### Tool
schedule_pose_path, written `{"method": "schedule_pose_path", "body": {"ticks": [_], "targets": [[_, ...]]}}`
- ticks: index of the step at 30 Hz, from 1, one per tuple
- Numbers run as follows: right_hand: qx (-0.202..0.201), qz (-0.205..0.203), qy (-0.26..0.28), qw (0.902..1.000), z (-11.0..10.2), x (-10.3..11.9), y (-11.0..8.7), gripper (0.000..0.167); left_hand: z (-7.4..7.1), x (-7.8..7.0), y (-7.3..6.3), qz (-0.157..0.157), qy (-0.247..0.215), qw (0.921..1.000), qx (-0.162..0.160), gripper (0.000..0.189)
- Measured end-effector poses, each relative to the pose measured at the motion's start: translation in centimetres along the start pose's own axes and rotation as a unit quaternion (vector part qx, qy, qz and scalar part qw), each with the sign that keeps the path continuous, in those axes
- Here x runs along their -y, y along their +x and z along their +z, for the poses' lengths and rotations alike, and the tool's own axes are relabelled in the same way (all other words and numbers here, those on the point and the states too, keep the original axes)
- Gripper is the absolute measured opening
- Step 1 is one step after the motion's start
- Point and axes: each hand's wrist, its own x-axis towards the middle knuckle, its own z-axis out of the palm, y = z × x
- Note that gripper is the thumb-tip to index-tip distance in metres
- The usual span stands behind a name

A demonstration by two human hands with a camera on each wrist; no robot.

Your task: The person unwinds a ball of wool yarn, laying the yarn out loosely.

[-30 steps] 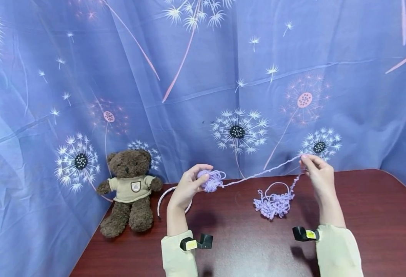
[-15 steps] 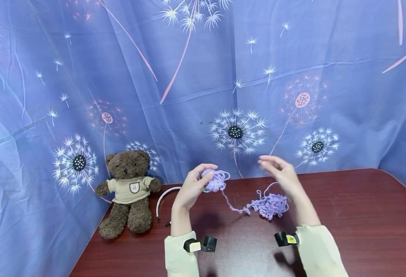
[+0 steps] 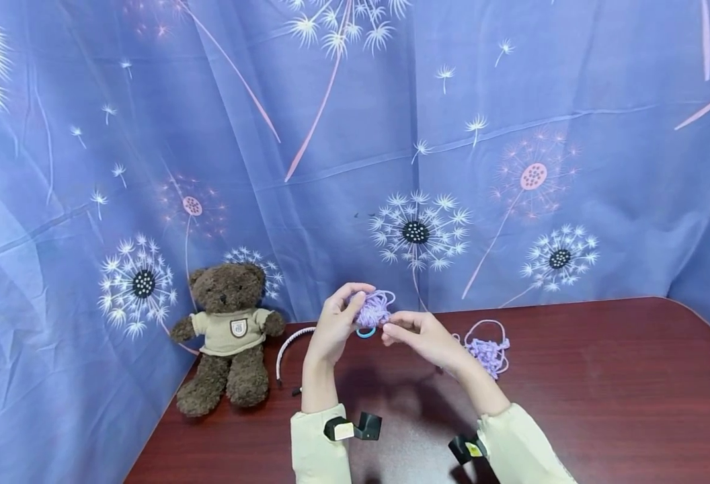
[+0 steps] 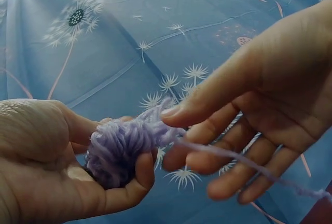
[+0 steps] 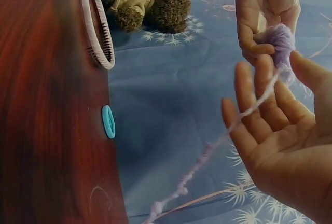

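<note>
Beginning from the one teddy bear, there are, to its right as the head camera sees it, one white headband just beside it, one blue ring farther along, one wound yarn bundle with one visible strand, and one loose yarn heap farthest off. Also right of the bear are two hands, one left hand and one right hand, two pale sleeves and two black wrist devices.

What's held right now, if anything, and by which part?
The left hand grips the purple yarn bundle by its wound body. The right hand is at its strand end; whether it pinches, I cannot tell.
</note>
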Motion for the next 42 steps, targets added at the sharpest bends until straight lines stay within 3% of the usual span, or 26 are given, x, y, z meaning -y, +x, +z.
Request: {"method": "schedule_pose_path", "body": {"ticks": [4,8,15,20,24,32,38,42], "targets": [[-0.038,0.004,0.012,0.9992,-0.1,0.3,0.0,0.030,0.3,0.0,0.1,-0.003,-0.002,1.0000,0.004,0.031],[-0.067,0.007,0.039,0.9970,-0.3,0.3,0.1,0.031,0.5,0.0,0.2,-0.003,0.022,0.9993,0.031,0.031],[-0.078,-0.003,0.056,0.9953,-0.4,0.3,0.2,0.030,0.6,0.0,0.1,0.005,0.039,0.9971,0.065,0.038],[-0.114,0.023,0.014,0.9931,-1.5,0.1,-0.1,0.033,0.4,0.0,-0.1,0.012,0.033,0.9986,0.041,0.041],[-0.165,0.041,0.033,0.9848,-3.4,-0.1,-0.6,0.037,-0.1,-0.2,-0.3,0.005,0.025,0.9995,0.020,0.041],[-0.215,0.026,0.037,0.9756,-6.6,-0.3,-1.2,0.036,-0.7,-0.5,-0.5,-0.007,0.004,1.0000,0.001,0.039],[-0.249,0.021,0.055,0.9667,-8.4,-0.5,-1.8,0.012,-1.0,-0.4,-0.5,-0.008,-0.016,0.9996,-0.022,0.037],[-0.266,0.005,0.091,0.9596,-9.5,-0.6,-2.3,0.019,-1.4,-0.4,-0.5,0.000,-0.020,0.9993,-0.032,0.038]]}}
